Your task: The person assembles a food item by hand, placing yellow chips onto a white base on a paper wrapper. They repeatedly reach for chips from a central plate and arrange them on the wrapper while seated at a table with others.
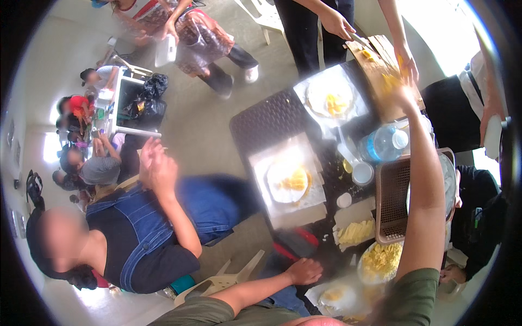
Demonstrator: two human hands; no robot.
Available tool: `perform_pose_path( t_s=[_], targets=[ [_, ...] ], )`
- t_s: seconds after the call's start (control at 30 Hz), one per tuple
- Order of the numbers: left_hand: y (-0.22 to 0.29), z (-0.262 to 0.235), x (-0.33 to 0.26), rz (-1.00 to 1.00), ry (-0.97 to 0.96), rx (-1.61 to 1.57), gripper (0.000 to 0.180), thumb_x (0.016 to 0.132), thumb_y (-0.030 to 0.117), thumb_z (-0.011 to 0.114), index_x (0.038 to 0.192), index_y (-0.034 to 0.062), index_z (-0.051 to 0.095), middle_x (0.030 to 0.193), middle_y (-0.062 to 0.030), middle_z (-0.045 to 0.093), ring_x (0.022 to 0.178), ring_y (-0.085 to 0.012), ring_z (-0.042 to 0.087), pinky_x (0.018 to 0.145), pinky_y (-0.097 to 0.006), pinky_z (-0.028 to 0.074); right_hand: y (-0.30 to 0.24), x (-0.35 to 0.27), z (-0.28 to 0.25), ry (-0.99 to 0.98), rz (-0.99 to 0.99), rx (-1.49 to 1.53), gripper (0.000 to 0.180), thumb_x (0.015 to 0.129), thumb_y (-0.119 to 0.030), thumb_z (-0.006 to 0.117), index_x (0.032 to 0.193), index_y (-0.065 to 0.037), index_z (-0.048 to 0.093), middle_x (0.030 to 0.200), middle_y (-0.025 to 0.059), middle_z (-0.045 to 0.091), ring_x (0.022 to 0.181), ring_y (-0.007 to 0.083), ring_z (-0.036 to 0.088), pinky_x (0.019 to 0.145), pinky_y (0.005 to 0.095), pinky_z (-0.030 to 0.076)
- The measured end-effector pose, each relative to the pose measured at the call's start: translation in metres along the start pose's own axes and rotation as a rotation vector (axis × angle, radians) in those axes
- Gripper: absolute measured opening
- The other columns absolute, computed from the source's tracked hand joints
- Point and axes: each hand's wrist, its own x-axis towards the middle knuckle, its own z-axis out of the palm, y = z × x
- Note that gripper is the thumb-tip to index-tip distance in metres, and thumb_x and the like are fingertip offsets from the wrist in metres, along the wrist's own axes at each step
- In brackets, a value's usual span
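Note:
My right hand (401, 99) reaches far over the table to a wooden cutting board (386, 108). Its fingers are smeared by motion beside yellow fruit slices (390, 82), so I cannot tell whether it grips any. My left hand (305, 271) is curled closed near the table's front edge, with nothing showing in it. A co-worker's hand (336, 24) holds a knife (359, 39) over the board, and that person's other hand (409, 68) is beside the slices. Nearby, a round white cake (329, 89) carries yellow pieces. A second topped cake (288, 182) sits on white paper.
A brown plastic basket (391, 190) stands under my right forearm. Beside it are a large clear water bottle (380, 145), a white cup (362, 174), pale yellow strips (356, 232) and a bowl of yellow shreds (382, 261). A person in denim overalls (144, 233) is at the left.

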Motion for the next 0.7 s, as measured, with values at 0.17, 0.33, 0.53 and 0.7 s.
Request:
perform_pose_path(
  t_s=[0.17, 0.33, 0.53, 0.7],
  targets=[
    [0.004, 0.006, 0.003, -0.028, -0.082, -0.050, 0.022, 0.098, 0.041, 0.069, 0.109, 0.0220, 0.067, 0.104, 0.0010, 0.056, 0.093, -0.0202, 0.054, 0.081, -0.041, 0.043, 0.012, -0.003, -0.003, 0.014, -0.026, 0.043, 0.051, 0.095, -0.044, 0.070, 0.117, 0.001, 0.080, 0.109, 0.0231, 0.080, 0.105, 0.0361, 0.077, 0.093, 0.0473, 0.059],
    [0.006, 0.007, 0.002, -0.039, -0.062, -0.043, 0.023, 0.097, 0.041, 0.070, 0.110, 0.0225, 0.068, 0.104, 0.0013, 0.056, 0.094, -0.0201, 0.055, 0.081, -0.041, 0.043, 0.004, -0.008, -0.010, -0.066, -0.013, -0.010, 0.047, 0.096, -0.041, 0.069, 0.118, 0.000, 0.080, 0.112, 0.0240, 0.079, 0.107, 0.0383, 0.077, 0.095, 0.0497, 0.059],
    [0.008, 0.007, 0.004, -0.024, -0.038, 0.011, 0.024, 0.096, 0.042, 0.071, 0.110, 0.0230, 0.068, 0.104, 0.0021, 0.056, 0.094, -0.0196, 0.055, 0.082, -0.041, 0.043, 0.008, -0.028, -0.016, 0.029, 0.006, -0.132, 0.042, 0.095, -0.038, 0.072, 0.118, -0.005, 0.081, 0.118, 0.0213, 0.080, 0.110, 0.0381, 0.078, 0.095, 0.0495, 0.061],
    [0.007, 0.007, 0.000, -0.029, -0.018, 0.009, 0.024, 0.096, 0.042, 0.071, 0.110, 0.0227, 0.068, 0.104, 0.0018, 0.056, 0.094, -0.0193, 0.054, 0.082, -0.040, 0.042, -0.021, -0.049, -0.032, 0.024, -0.064, -0.199, 0.034, 0.094, -0.031, 0.072, 0.114, -0.006, 0.082, 0.117, 0.0192, 0.080, 0.107, 0.0360, 0.079, 0.092, 0.0494, 0.063]
  ],
)
